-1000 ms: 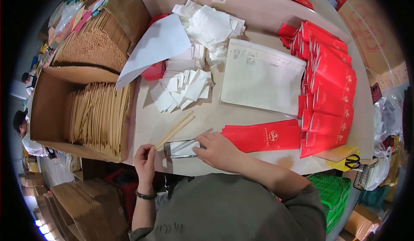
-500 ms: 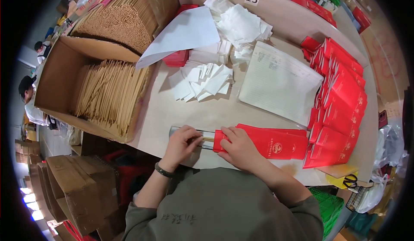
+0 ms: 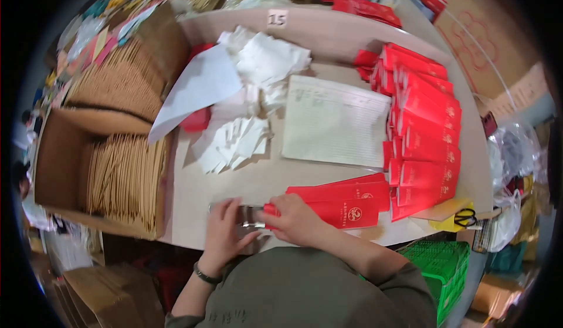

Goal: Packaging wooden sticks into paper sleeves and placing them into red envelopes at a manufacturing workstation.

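At the near edge of the table, my left hand grips a shiny silver-wrapped flat packet. My right hand holds the open end of a long red sleeve, and the packet's end sits at or just inside that opening. A second red sleeve lies under and behind the first one. My left wrist wears a dark band.
Rows of red sleeves fill the table's right side. A lined paper sheet lies in the middle, white paper pieces to its left. Cardboard boxes of thin wooden sticks stand at left. Scissors and a green crate are at right.
My head view shifted. My hands brought the silver packet to the red sleeve's opening, and the packet now sits further toward the sleeve than half a second ago.
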### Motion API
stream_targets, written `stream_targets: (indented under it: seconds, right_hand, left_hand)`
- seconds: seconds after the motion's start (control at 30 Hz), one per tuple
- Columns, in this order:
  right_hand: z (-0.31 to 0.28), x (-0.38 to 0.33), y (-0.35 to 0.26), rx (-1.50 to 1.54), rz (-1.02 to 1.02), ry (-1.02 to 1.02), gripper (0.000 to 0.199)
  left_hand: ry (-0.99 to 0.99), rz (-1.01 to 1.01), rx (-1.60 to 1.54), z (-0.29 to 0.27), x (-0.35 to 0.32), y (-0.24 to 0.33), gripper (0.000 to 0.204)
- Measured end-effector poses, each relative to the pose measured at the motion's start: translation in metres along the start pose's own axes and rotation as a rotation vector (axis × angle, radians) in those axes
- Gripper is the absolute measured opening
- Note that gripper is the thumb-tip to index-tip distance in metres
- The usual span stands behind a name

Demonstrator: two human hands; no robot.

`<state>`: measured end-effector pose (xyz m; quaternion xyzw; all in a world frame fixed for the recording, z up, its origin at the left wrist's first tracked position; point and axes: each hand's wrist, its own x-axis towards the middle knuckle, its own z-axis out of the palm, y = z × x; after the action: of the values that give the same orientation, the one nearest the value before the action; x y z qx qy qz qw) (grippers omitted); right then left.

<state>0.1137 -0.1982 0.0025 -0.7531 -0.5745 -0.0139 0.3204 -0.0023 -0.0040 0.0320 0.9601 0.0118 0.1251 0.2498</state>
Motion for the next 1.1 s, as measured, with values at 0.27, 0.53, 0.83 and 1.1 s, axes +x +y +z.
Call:
stream_targets:
  seconds: [0.27, 0.53, 0.83, 1.1]
  right_hand:
    - [-0.141, 0.003, 0.067, -0.28, 0.352, -0.273, 0.019]
    - [-0.054, -0.034, 0.055, -0.17, -0.063, -0.246, 0.039]
    - [-0.023, -0.012, 0.019, -0.034, 0.543, -0.139, 0.034]
    - [-0.008, 0.002, 0.029, 0.036, 0.788, -0.335, 0.022]
  left_hand:
    - [-0.11, -0.285, 0.016, -0.013, 0.013, -0.017, 0.041]
    - [-0.574, -0.122, -0.792, 0.043, 0.024, 0.019, 0.058]
    - [-0.237, -0.514, -0.218, 0.021, -0.001, -0.013, 0.054]
    - [-0.375, -0.221, -0.073, -0.007, -0.007, -0.022, 0.069]
